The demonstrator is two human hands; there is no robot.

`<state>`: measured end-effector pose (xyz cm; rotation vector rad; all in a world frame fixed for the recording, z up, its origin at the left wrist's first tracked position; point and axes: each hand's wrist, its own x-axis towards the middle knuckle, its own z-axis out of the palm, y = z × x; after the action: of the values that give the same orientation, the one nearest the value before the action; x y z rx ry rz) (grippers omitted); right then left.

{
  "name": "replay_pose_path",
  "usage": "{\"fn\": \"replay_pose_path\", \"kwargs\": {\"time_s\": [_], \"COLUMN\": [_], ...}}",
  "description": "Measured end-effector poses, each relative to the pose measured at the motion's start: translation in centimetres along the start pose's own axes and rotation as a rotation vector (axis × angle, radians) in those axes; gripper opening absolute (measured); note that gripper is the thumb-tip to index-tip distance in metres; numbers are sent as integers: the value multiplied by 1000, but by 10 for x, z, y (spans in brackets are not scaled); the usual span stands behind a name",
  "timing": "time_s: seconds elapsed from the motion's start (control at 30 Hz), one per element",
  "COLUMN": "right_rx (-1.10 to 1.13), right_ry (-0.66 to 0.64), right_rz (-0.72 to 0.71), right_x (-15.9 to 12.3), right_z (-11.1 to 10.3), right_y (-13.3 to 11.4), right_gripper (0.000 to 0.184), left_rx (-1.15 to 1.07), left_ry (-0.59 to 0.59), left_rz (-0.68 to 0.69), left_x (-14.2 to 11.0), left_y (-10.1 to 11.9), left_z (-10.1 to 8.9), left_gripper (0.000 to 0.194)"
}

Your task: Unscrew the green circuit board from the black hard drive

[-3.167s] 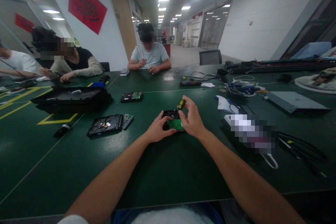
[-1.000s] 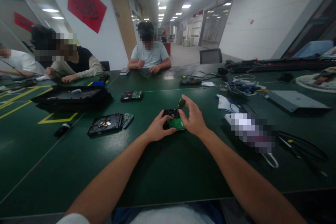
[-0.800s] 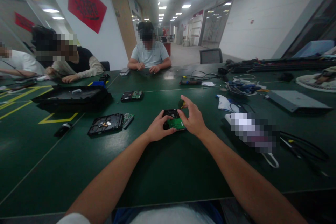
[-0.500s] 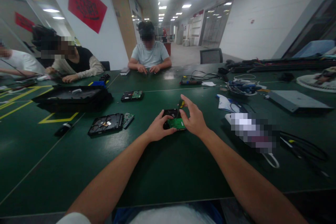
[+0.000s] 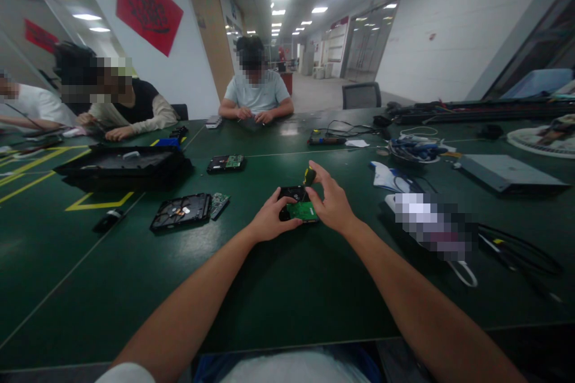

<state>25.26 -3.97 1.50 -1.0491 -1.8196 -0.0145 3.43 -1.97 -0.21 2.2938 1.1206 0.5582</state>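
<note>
A hard drive (image 5: 303, 210) with a green circuit board lies on the green table in front of me. My left hand (image 5: 275, 217) grips its left side, thumb along the near edge and fingers over the black casing. Above the drive's right side, my right hand (image 5: 331, 198) has its fingers closed around a small screwdriver (image 5: 309, 176) with a black and yellow handle. The screwdriver stands nearly upright, its shaft pointing down at the drive. Whether its tip sits in a screw I cannot tell.
Left of my hands lie an opened drive casing (image 5: 182, 213), a loose circuit board (image 5: 220, 206) and another hard drive (image 5: 225, 163). A black tray (image 5: 121, 161) stands farther left. On the right are a white-cased item (image 5: 426, 227), cables (image 5: 516, 248) and a grey metal box (image 5: 512, 172). Co-workers sit across.
The screwdriver handle has turned and tilted slightly in my right fingers, so more of it shows. My left hand and the hard drive have stayed in place.
</note>
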Motion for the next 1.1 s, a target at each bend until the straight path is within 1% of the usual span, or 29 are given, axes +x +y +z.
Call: {"fn": "replay_pose_path", "kwargs": {"time_s": [0.1,0.3,0.5,0.7,0.93,1.1], "right_rx": [-29,-28,-45,-37,-19,9], "right_ry": [15,-15,35,-2,72,41], "right_rz": [-9,-21,-23,-14,13,13], "right_x": [0,0,0,1,-1,-2], "right_z": [0,-1,0,0,2,2], "right_y": [0,-2,1,1,3,0], "right_gripper": [60,61,60,59,55,55], "left_rx": [3,4,6,6,1,3], "left_ry": [-5,-3,-1,4,-2,-6], "left_rz": [1,6,-4,-5,-10,-14], "left_x": [0,1,0,0,0,0], "left_y": [0,1,2,2,3,2], "left_z": [0,0,0,0,0,-1], "left_gripper": [64,62,63,63,62,63]}}
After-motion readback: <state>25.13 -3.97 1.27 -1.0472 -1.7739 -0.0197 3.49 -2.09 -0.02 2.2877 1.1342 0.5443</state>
